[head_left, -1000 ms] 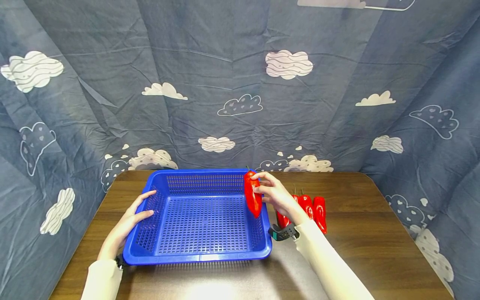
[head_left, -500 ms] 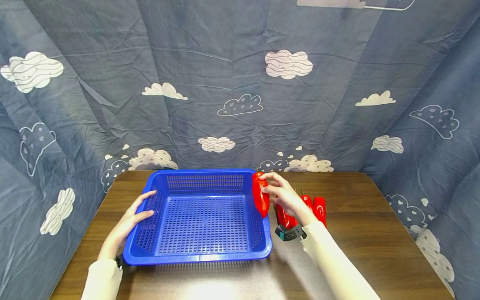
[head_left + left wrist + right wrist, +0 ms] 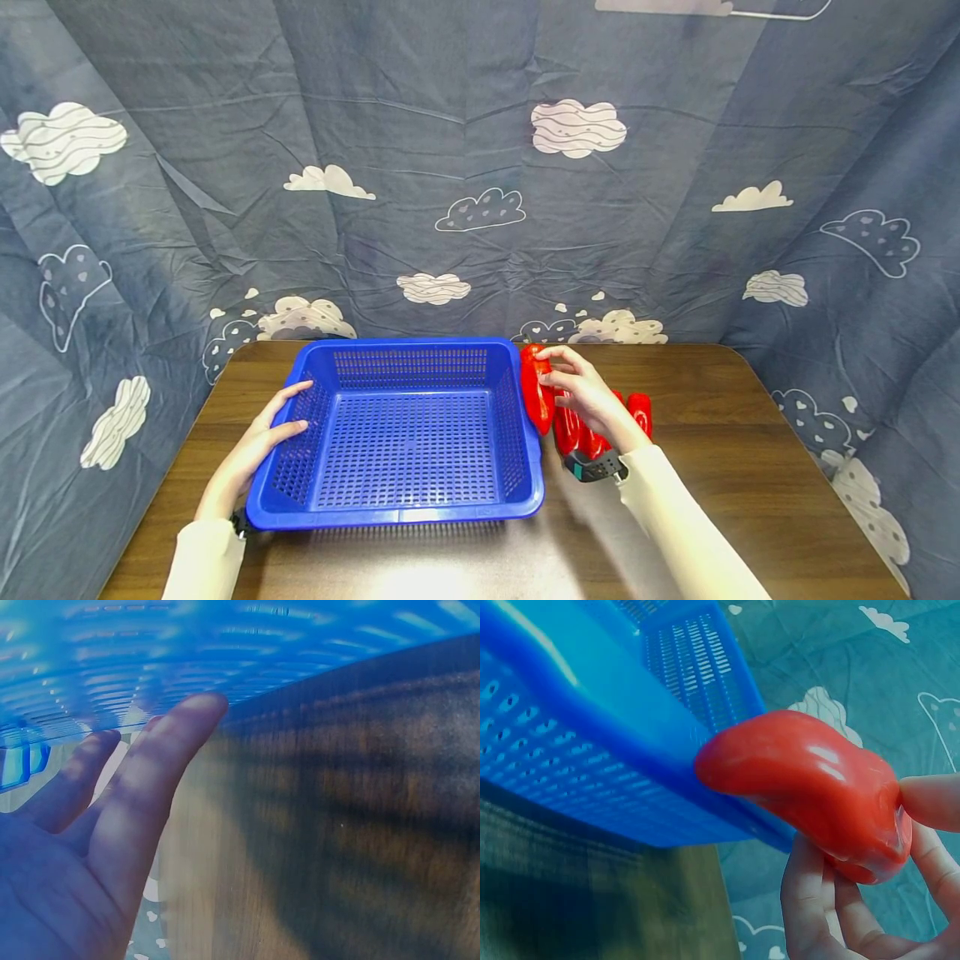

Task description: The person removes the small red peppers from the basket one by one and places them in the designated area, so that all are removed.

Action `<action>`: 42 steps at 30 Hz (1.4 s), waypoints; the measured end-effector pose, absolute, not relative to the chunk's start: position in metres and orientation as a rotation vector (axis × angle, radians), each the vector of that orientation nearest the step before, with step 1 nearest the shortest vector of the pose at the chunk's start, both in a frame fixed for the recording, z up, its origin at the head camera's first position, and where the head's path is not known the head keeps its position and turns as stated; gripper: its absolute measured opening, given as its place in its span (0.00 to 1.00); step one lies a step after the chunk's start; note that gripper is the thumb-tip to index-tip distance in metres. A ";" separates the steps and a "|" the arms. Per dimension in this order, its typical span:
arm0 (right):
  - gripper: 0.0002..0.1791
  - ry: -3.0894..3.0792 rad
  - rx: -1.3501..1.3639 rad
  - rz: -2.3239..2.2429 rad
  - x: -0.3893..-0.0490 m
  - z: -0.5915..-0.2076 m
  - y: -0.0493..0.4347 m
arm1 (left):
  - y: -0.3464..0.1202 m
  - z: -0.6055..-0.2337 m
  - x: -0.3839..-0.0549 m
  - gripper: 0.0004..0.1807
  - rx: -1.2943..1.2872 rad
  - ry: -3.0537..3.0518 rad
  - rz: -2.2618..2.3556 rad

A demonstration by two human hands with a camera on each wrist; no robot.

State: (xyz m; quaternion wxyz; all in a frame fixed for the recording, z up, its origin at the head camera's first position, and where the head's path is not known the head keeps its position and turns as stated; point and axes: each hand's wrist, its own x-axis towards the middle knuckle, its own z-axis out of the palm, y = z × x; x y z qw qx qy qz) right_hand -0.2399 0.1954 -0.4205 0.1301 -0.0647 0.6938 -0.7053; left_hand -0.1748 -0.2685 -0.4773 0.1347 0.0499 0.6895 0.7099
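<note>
In the head view a blue plastic basket (image 3: 405,515) with slotted walls and floor stands on the table. My left hand (image 3: 251,442) holds its left side, two digits lying over the rim. Other left fingers (image 3: 161,750) reach along the slotted underside or outer wall in the left wrist view. My right hand (image 3: 588,396) pinches a glossy red pepper (image 3: 536,387) near its stem end, just outside the basket's right rim. The pepper's tip points toward the basket in the right wrist view. Several more red peppers (image 3: 567,425) lie to the right, partly hidden by my right hand.
The brown wooden table (image 3: 750,500) extends to the right and front of the basket. A dark blue-grey cloth (image 3: 465,167) with white clouds hangs behind and at both sides. A black band (image 3: 592,467) circles my right wrist.
My right hand has moved right with the pepper, from over the basket's right inner side to just beyond its rim. The left hand and basket have stayed put.
</note>
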 end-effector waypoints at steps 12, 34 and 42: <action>0.15 2.047 -0.132 -2.037 -0.237 -0.426 0.210 | -0.269 -0.477 -0.174 0.32 0.147 2.009 2.052; 0.15 2.103 -0.078 -2.000 -0.233 -0.440 0.233 | -0.270 -0.477 -0.176 0.32 0.142 2.033 2.032; 0.14 2.103 -0.063 -2.006 -0.232 -0.446 0.242 | -0.270 -0.478 -0.176 0.31 0.148 2.033 2.037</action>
